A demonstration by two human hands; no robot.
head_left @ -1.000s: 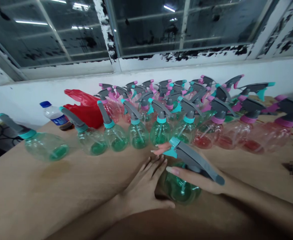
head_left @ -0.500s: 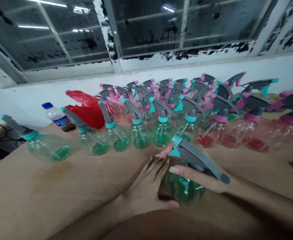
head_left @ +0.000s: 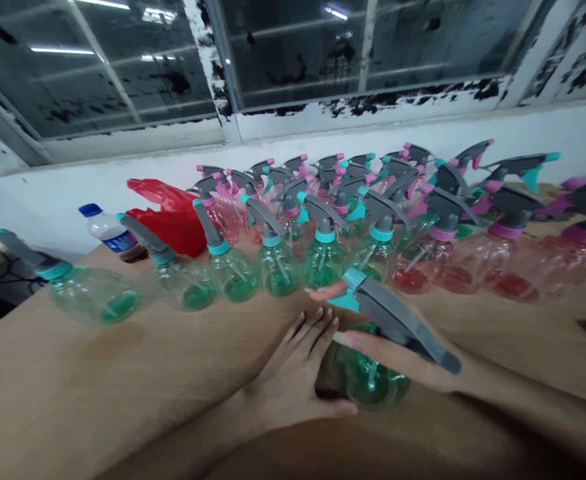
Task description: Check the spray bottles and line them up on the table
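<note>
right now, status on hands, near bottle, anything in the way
Right hand grips green spray bottle. Left hand open beside it. Row of spray bottles just beyond.

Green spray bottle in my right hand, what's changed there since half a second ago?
Your right hand's fingers at the turquoise trigger have straightened outward, away from the bottle, and the trigger appears to have swung out slightly too. Nothing was newly grasped or released. The green spray bottle, your left hand beside it and the row of spray bottles behind stayed put.
</note>
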